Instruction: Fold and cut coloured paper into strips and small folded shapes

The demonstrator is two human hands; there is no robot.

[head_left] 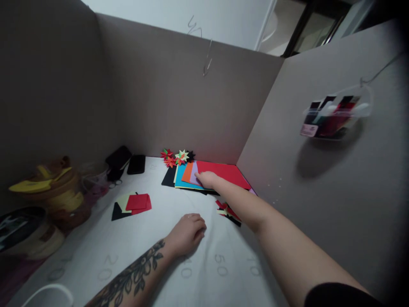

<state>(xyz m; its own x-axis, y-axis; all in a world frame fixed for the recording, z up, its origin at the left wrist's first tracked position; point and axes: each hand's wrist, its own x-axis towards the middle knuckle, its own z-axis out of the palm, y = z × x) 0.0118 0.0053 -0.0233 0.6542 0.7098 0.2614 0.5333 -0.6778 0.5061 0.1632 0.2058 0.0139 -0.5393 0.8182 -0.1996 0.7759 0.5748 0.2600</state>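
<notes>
My right hand (207, 179) reaches to the back of the table and touches a fanned stack of coloured sheets, near a purple sheet (193, 174) between an orange sheet (187, 172) and a red one (223, 171). A blue sheet (180, 178) lies further left. Whether the fingers pinch a sheet is hard to see. My left hand (188, 233) rests on the white cloth with its fingers curled together, and nothing shows in it. Folded paper stars (179, 157) sit behind the stack. Small red, pale green and black pieces (137, 203) lie to the left.
Cut paper strips (228, 212) lie beneath my right forearm. At the left stand a pot (65, 198) with yellow items and a round dark-lidded container (24, 230). Two black objects (136, 164) lie at the back left. Grey panels enclose the table; a clear holder (335, 117) hangs right.
</notes>
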